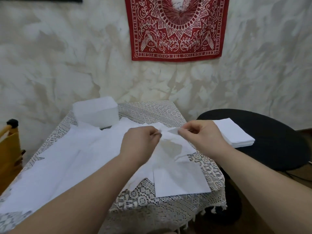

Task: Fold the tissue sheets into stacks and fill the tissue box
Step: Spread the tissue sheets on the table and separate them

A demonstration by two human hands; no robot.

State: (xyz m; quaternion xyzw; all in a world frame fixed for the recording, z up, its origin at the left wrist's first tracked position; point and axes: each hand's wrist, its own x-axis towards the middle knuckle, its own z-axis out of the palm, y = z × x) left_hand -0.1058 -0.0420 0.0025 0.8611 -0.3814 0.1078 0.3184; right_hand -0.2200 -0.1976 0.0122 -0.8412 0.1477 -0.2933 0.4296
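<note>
Nearest the camera, two bare forearms reach in over a bench (168, 208) draped in cream lace. The left hand (140, 142) and the right hand (200, 134) meet near the bench's middle, each with its grip narrow, finger and thumb pinching the raised top edge of one thin tissue sheet (173, 147). That sheet hangs crumpled from the two pinches, its held edge running left to right and its body trailing down toward the camera. Under it, a folded sheet (180, 181) lies flat near the front right corner. More loose sheets (67, 157) spread in a long band from the near left edge toward the far side. A white tissue box (95, 111) stands at the far left corner. To the right, a neat stack of tissues (234, 134) rests on a round black stool (273, 146). A red printed cloth (177, 27) hangs on the wall.
</note>
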